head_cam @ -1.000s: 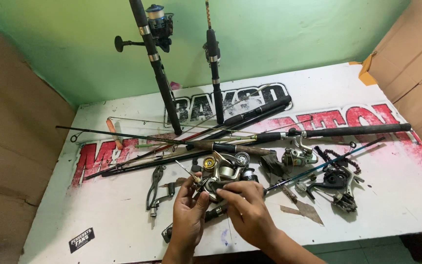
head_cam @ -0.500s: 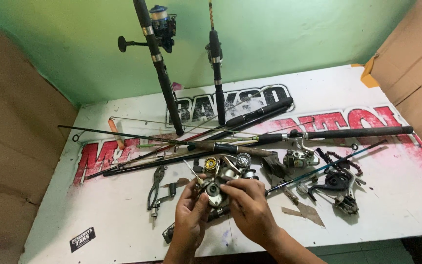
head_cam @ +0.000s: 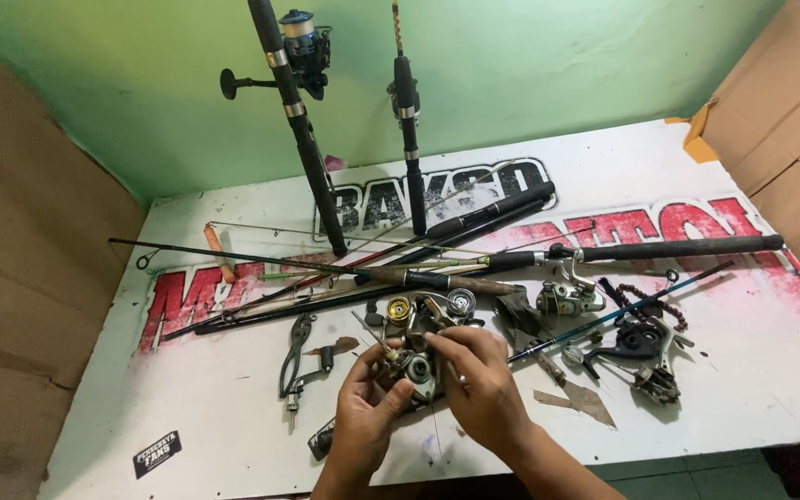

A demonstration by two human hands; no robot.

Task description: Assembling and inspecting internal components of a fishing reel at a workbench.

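**Both hands close on a reel body at the near edge**

Since the earlier frames the hands have barely shifted: both stay low over the near part of the table, with the reel part turned a little between them. The left hand curls around the grey fishing reel body, fingers closed under it and thumb pressing on top. The right hand grips the same piece from the right, fingers bent tight over its upper side. The reel body sits just above the white table, near its front edge and about midway across.

Just beyond the hands lie loose reel parts, among them a brass-coloured spool and a silver spool. To the left, pliers lie flat. To the right rest a second silver reel and a black reel frame. Several dark rods cross the middle of the table, and two rods stand upright at the far side, the left one carrying a blue-spooled reel.
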